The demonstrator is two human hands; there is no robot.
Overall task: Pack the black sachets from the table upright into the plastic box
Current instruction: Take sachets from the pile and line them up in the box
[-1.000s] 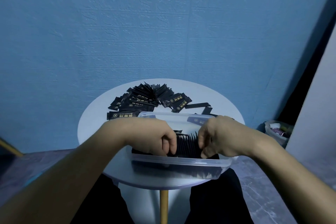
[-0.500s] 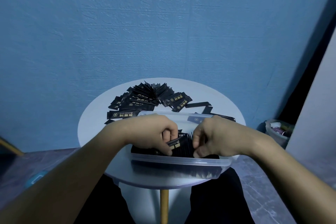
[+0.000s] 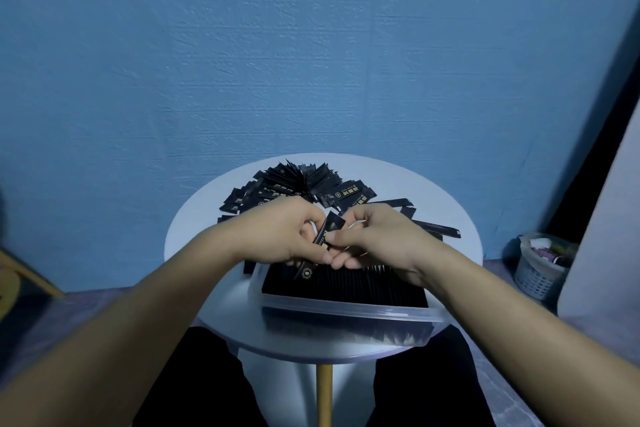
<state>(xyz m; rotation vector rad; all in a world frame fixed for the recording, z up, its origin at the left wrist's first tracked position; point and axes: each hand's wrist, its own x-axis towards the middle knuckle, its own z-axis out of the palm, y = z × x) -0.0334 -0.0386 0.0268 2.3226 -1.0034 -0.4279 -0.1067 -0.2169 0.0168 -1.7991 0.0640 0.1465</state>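
I am holding one slim black sachet with gold print between both hands. My left hand and my right hand are each pinching it with thumb and fingertips, just above the far left part of the plastic box. Half a second ago both hands were lower, down among the packed sachets; they have since risen, drawing this one up. Its long axis is tilting: the gold emblem end is pointing down and near-left into the box, the plain end up and far-right. Other loose sachets are lying fanned in a heap on the far side of the round table
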